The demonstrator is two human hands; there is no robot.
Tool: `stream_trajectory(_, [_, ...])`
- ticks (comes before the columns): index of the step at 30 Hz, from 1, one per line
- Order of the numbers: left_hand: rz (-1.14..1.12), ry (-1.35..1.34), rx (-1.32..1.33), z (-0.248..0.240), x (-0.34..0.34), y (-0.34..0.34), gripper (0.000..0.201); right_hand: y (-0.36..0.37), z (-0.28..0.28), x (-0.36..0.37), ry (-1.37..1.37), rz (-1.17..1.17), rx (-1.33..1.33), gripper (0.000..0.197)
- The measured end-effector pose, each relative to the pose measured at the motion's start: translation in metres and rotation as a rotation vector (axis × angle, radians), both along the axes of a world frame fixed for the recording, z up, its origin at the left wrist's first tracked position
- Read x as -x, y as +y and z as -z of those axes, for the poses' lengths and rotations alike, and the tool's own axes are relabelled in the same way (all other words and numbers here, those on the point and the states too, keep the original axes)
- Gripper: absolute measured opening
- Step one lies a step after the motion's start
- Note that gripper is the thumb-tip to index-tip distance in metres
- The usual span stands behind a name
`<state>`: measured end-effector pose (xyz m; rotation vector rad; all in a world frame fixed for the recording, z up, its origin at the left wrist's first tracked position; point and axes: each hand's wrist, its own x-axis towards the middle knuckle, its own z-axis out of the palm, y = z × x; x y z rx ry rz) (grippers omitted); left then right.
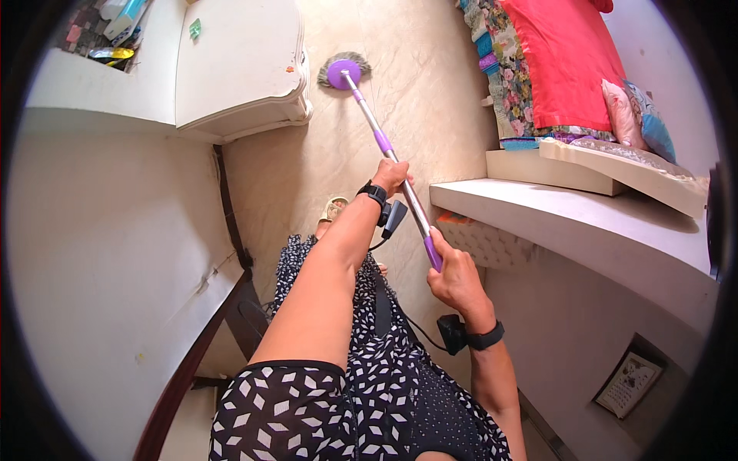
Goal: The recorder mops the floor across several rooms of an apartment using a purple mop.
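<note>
My fingers (400, 170) clench the mop handle (384, 146), left hand (390, 177) ahead, right hand (455, 278) behind; the mop head (344, 73) at twelve o'clock sits on visibly dry floor (430, 92), mopping seemingly barely begun.

A white cabinet (238, 69) stands left, a red-blanketed bed (569, 61) right.

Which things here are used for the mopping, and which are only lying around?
In use:
- mop with purple head and metal pole
- left hand, gripping the pole higher up
- right hand, gripping its end

Lying about:
- white cabinet
- bed with red cover
- framed picture
</note>
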<state>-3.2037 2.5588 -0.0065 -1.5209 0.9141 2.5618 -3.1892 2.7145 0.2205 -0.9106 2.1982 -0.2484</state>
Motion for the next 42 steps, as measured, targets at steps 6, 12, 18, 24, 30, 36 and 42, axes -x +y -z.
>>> stream_trajectory(6, [0.141, -0.026, -0.017, 0.009, -0.029, 0.071, 0.02, 0.08, -0.009, -0.01, 0.022, -0.098, -0.026, 0.062])
stream_trajectory(12, [0.876, 0.344, 0.759, 0.045, -0.068, 0.238, 0.017, 0.24, -0.02, -0.046, -0.059, 0.007, -0.005, 0.063])
stream_trajectory(18, [1.086, 0.459, 0.26, -0.018, -0.109, 0.363, 0.016, 0.355, -0.079, -0.08, -0.17, 0.181, -0.095, 0.058])
stream_trajectory(24, [1.268, 0.904, 0.929, -0.016, -0.115, 0.387, 0.018, 0.386, -0.088, -0.1, -0.195, 0.474, -0.052, 0.051])
stream_trajectory(30, [1.215, 0.718, 0.658, 0.017, -0.071, 0.351, 0.022, 0.35, -0.041, -0.104, -0.041, 0.541, 0.024, 0.05])
stream_trajectory(36, [0.655, 0.074, -0.054, 0.0, -0.007, 0.3, 0.034, 0.27, 0.018, -0.086, 0.012, 0.624, 0.216, 0.054])
stream_trajectory(42, [0.752, 0.146, -0.131, -0.022, -0.005, 0.253, 0.032, 0.219, 0.003, -0.082, -0.336, 0.939, 0.156, 0.059])
